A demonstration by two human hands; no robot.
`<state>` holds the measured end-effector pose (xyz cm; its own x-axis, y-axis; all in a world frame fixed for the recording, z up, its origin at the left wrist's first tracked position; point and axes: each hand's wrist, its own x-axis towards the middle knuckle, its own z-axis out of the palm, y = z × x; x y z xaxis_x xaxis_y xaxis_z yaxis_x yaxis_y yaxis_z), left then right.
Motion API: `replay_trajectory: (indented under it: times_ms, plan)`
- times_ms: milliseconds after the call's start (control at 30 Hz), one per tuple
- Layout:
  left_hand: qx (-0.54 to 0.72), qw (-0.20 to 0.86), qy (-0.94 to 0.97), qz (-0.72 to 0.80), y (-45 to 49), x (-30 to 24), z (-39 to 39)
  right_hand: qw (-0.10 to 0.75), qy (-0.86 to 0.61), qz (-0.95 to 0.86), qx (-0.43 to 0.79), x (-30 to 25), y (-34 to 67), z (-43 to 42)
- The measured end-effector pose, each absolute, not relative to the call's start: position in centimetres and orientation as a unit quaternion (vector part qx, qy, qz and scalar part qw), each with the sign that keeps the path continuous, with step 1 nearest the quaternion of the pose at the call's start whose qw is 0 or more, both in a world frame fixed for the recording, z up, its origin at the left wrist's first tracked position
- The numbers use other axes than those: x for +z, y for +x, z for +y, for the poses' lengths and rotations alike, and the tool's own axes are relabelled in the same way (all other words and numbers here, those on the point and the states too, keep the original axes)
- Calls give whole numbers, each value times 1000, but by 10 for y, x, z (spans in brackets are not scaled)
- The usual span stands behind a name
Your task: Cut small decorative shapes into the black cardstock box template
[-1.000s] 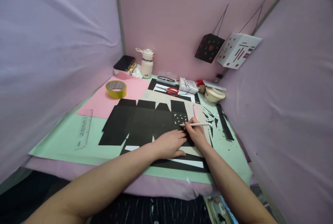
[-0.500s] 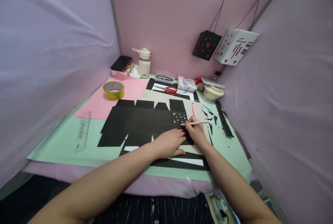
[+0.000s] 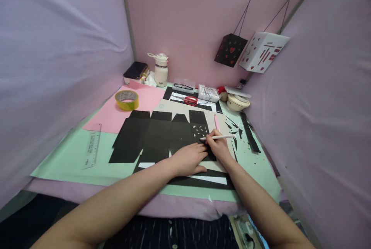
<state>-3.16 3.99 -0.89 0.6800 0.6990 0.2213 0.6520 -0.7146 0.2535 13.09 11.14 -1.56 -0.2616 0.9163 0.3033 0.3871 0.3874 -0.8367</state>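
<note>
A flat black card box blank [image 3: 158, 137], with folds and end flaps, lies across a pale board [image 3: 166, 105]. Small openings cut through its right-hand panel show the light board beneath. My right hand [image 3: 219, 148] pinches a slim white pen-shaped tool [image 3: 222, 137], its tip at the card just below those openings; whether the tip is a blade is too small to tell. Flat on the lower part of the card rests my left hand [image 3: 189, 159], fingers stretched out and fingertips close to the right hand. A pink pen [image 3: 216, 122] lies just beyond the right hand.
Black scraps [image 3: 236, 131] and a black strip [image 3: 249, 133] lie to the right. Red-handled scissors [image 3: 190, 100], yellow tape [image 3: 126, 100], a clear ruler [image 3: 93, 146], a bottle [image 3: 161, 72] and a bowl [image 3: 237, 102] surround the card. Two paper lanterns [image 3: 231, 50] hang at the back right.
The white tool's tip has shifted very slightly left and down on the card with my right hand. My left hand stays in place.
</note>
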Motion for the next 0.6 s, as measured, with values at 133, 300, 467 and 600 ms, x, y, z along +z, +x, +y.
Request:
replay_trajectory:
  times_ms: [133,300,467,600]
  plan:
    - [161,77,912,368,-32,-10,40,401,-445,-730,329,-17,131,112]
    - [163,74,914,364,-32,-9,41,396,-448,-732,326,-17,130,112]
    - [162,76,914,365,-31,-8,40,391,-449,-737,321,-17,130,112]
    - [168,80,913,364,-32,-7,40,390,-451,-735,323,-18,130,113]
